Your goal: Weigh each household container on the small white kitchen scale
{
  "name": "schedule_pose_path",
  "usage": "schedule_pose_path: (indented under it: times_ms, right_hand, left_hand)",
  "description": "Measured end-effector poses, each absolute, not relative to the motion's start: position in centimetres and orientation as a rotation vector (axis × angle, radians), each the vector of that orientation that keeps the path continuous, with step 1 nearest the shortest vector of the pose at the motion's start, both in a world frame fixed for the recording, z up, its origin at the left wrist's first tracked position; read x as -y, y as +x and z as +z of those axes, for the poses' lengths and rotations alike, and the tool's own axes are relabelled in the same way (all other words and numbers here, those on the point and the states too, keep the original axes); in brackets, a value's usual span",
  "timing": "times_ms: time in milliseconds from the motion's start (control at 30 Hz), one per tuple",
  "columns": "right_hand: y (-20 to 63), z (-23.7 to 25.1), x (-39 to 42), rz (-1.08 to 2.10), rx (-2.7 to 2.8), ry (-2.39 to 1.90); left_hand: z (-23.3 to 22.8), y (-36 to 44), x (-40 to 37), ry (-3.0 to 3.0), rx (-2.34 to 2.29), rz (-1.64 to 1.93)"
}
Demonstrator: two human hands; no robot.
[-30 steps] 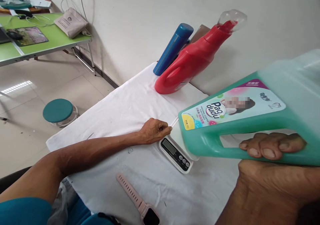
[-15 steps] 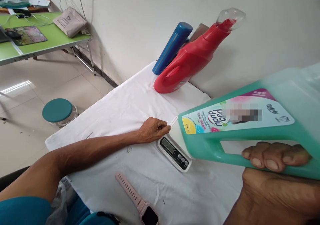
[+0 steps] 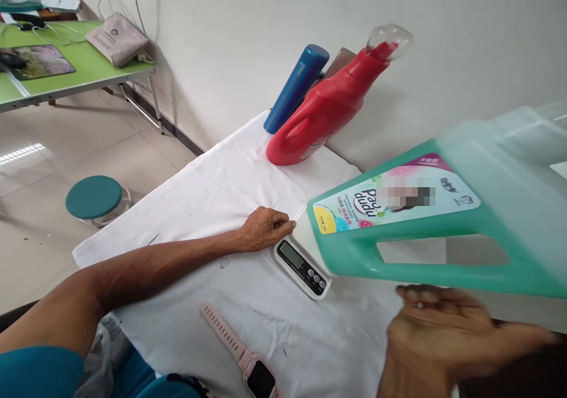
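Note:
My left hand [image 3: 263,228] lies on the white cloth [image 3: 212,191] with its fingers curled, pinching the near corner of a small white kitchen scale [image 3: 301,265]. A large green detergent jug [image 3: 443,232] with a colourful label has its base over the scale's platform and hides most of it; only the display and buttons show. My right hand [image 3: 443,339], blurred, hangs just below the jug's handle with the fingers out of the handle opening and holding nothing.
A red detergent bottle [image 3: 323,111] and a blue cylinder bottle [image 3: 295,88] stand against the wall at the back. A pink smartwatch [image 3: 239,356] lies at the cloth's near edge. On the floor to the left are a teal stool [image 3: 94,197] and a green table [image 3: 88,67].
My right hand's fingers were wrapped through the jug's handle; now they have slipped out and the hand has dropped below it. The jug's base has moved slightly left over the scale. The left hand stays put.

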State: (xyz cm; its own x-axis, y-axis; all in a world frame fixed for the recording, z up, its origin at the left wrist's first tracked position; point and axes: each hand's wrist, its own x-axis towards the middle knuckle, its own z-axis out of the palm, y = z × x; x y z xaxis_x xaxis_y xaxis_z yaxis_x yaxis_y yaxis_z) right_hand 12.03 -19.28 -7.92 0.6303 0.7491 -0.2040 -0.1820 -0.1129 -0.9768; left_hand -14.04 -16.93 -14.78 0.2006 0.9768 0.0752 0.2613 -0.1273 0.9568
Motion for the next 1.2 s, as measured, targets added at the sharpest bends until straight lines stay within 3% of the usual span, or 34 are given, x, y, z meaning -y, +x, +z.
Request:
schedule_pose_path:
  times_ms: [67, 233, 1200]
  right_hand:
    - [11.9, -11.0, 20.0, 0.576, 0.710, -1.490]
    - [10.6, -15.3, 20.9, 0.532, 0.742, -1.525]
    - [10.7, -15.6, 21.2, 0.529, 0.878, -1.560]
  left_hand:
    - [-14.8, -14.1, 17.0, 1.570, -1.205, 0.996]
    - [-14.9, -14.1, 17.1, 1.584, -1.211, 0.970]
    - [-14.9, -14.1, 17.1, 1.604, -1.220, 0.954]
